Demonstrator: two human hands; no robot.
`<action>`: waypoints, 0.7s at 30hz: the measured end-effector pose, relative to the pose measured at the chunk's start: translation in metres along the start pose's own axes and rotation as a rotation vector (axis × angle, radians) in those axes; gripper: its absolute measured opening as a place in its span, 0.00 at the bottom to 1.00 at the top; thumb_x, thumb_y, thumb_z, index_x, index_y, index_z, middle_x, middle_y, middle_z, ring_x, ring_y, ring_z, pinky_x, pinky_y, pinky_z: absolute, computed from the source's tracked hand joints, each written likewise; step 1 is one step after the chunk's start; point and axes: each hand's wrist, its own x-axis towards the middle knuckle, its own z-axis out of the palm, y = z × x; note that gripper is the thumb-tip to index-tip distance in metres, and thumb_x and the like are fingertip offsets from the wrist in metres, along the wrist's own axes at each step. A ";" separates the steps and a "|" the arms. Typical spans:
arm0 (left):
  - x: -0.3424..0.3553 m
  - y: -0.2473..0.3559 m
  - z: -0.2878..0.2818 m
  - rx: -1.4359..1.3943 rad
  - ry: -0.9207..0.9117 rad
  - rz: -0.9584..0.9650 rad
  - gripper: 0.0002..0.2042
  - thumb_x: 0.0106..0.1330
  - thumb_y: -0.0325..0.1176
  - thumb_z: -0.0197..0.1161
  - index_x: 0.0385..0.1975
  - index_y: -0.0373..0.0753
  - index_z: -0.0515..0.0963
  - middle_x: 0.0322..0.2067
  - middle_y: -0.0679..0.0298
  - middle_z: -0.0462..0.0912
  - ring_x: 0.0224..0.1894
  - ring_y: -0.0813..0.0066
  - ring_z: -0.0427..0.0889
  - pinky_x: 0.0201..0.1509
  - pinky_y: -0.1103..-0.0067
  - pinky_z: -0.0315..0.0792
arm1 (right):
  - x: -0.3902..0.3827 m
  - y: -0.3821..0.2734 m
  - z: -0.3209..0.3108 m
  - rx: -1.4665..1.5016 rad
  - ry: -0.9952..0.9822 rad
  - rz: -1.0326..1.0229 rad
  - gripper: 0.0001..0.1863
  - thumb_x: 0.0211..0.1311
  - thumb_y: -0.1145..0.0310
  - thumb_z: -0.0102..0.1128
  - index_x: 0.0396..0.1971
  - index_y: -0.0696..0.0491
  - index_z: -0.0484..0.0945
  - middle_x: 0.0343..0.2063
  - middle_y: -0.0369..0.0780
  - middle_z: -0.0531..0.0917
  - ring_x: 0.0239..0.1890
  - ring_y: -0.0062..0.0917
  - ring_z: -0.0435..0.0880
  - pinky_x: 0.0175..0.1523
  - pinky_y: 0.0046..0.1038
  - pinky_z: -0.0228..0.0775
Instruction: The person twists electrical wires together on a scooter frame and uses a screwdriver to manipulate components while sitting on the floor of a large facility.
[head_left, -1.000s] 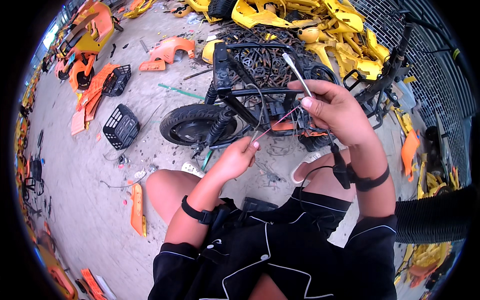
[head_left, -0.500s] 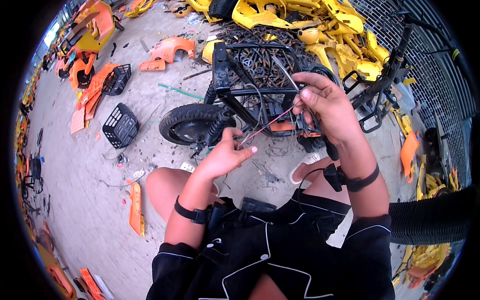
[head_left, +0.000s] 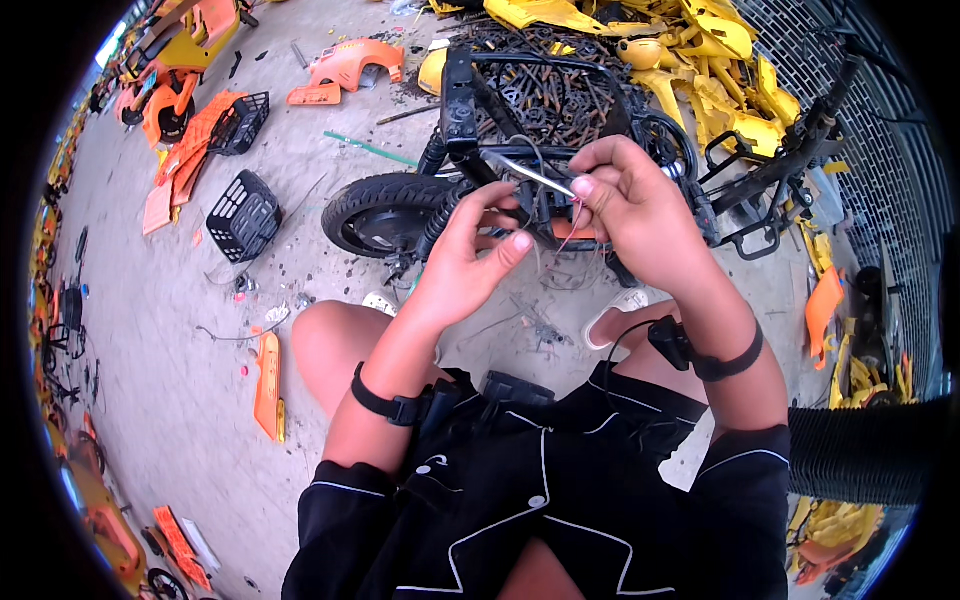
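Note:
My right hand (head_left: 640,215) pinches a slim silver metal rod-like tool (head_left: 535,172) between thumb and fingers; its exact kind cannot be made out. A thin pinkish-red wire (head_left: 572,228) hangs from the same fingers. Close beside it, my left hand (head_left: 460,260) has its thumb and bent fingers apart, with nothing visible between them. Both hands are in front of a stripped scooter's black frame (head_left: 461,110). Its rear wheel (head_left: 385,215) lies left of the hands. Loose wires and parts inside the frame are partly hidden behind my fingers.
Behind the frame lies a heap of dark metal parts (head_left: 545,105), with yellow body panels (head_left: 690,70) piled beyond. A black basket (head_left: 245,215) and an orange panel (head_left: 268,385) lie on the floor to the left. At right runs a black ribbed hose (head_left: 870,450).
The red wire was stretched between both hands; my left hand has let go of it and moved up and right. The silver tool has tilted down toward my left fingers.

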 end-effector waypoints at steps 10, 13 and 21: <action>0.008 0.016 0.009 -0.652 0.238 0.012 0.08 0.70 0.29 0.64 0.43 0.32 0.80 0.36 0.63 0.83 0.36 0.80 0.80 0.43 0.81 0.76 | 0.004 0.001 0.021 -0.255 -0.107 -0.061 0.11 0.67 0.71 0.63 0.43 0.56 0.71 0.29 0.34 0.78 0.27 0.16 0.76 0.33 0.21 0.72; 0.009 0.020 0.005 -0.707 0.320 -0.001 0.07 0.70 0.30 0.64 0.40 0.33 0.78 0.34 0.62 0.82 0.34 0.78 0.80 0.41 0.79 0.77 | 0.000 -0.003 0.014 -0.368 -0.149 -0.099 0.17 0.61 0.70 0.68 0.46 0.55 0.72 0.29 0.36 0.77 0.26 0.20 0.75 0.33 0.24 0.71; 0.011 0.019 -0.004 -0.628 0.393 -0.060 0.07 0.71 0.33 0.63 0.35 0.38 0.75 0.29 0.67 0.76 0.32 0.80 0.75 0.39 0.80 0.71 | -0.034 0.001 0.001 -0.795 0.019 -0.335 0.13 0.55 0.75 0.67 0.41 0.54 0.76 0.34 0.42 0.80 0.40 0.42 0.80 0.43 0.36 0.73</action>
